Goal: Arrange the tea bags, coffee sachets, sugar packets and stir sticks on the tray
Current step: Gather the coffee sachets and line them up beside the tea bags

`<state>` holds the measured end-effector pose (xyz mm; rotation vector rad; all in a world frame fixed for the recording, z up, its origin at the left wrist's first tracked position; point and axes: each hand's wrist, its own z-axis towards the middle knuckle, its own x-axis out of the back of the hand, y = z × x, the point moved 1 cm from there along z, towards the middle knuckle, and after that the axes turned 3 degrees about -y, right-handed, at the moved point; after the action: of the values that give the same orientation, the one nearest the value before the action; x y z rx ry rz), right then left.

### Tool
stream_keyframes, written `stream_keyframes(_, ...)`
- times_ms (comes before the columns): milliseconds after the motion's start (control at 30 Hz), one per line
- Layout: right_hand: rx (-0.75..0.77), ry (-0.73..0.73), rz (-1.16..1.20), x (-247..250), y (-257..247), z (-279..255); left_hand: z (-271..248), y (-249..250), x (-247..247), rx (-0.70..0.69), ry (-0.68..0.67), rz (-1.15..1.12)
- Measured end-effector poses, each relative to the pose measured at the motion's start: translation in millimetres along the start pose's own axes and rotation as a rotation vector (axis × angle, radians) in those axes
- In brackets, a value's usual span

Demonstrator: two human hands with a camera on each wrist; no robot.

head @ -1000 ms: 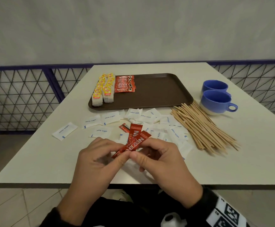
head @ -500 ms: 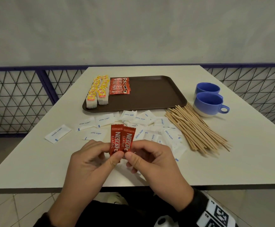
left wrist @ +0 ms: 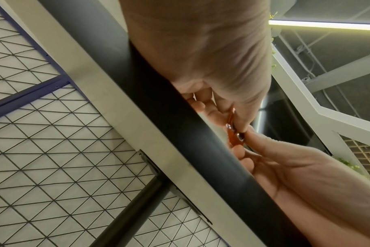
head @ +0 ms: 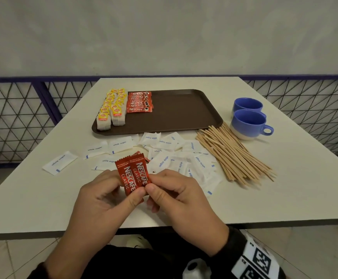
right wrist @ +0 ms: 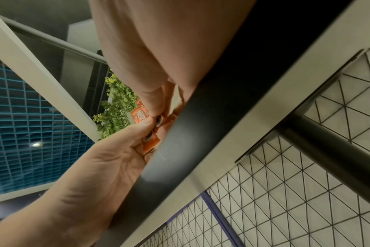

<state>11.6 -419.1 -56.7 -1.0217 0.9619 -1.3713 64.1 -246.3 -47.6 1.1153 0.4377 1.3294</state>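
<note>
Both hands hold red coffee sachets (head: 132,175) upright and side by side over the table's near edge. My left hand (head: 121,190) pinches their lower left part and my right hand (head: 160,188) pinches the lower right. In the wrist views the coffee sachets (left wrist: 232,133) (right wrist: 150,133) show edge-on between thumbs and fingers. The brown tray (head: 180,111) lies at the back, with two rows of yellow-tagged tea bags (head: 111,109) at its left end and a stack of coffee sachets (head: 139,101) beside them. White sugar packets (head: 164,156) lie scattered before the tray. Wooden stir sticks (head: 232,152) are piled at the right.
Two blue cups (head: 248,121) stand right of the tray, near the stir sticks. One more red sachet (head: 147,159) peeks out among the sugar packets behind the held ones. A wire-mesh fence (head: 19,117) runs behind the white table (head: 285,188).
The sachets, fanned and tilted a second ago, now stand upright and side by side between both hands. The hands stay at the table's near edge.
</note>
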Motion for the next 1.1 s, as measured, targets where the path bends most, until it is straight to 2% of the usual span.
stream_keyframes(167, 0.023, -0.029, -0.103, -5.2, -6.7, -0.1, 0.8, 0.7, 1.9, -0.006, 0.070, 0.000)
stream_keyframes(300, 0.020, 0.062, -0.093, -10.9, -11.4, -2.5, 1.7, 1.4, 3.0, -0.019, 0.090, 0.002)
stream_keyframes(600, 0.212, 0.113, -0.288, -23.8, -26.1, 2.4, -1.2, -0.2, 9.9, -0.015, 0.210, -0.116)
stream_keyframes(700, 0.215, 0.099, -0.279, -29.7, -28.1, 9.3, -2.0, 2.4, 12.8, -0.020, 0.264, -0.120)
stream_keyframes(867, 0.148, -0.016, -0.317, -31.8, -46.0, 25.5, -1.8, -1.6, 20.4, 0.067, 0.278, -0.128)
stream_keyframes(967, 0.069, -0.108, -0.429, -18.4, -66.5, 50.1, 3.6, 0.6, 28.3, 0.102, 0.193, -0.038)
stream_keyframes(1100, -0.045, -0.112, -0.623, 18.6, -107.1, 118.8, 15.5, -13.0, 56.6, 0.092, 0.173, 0.308)
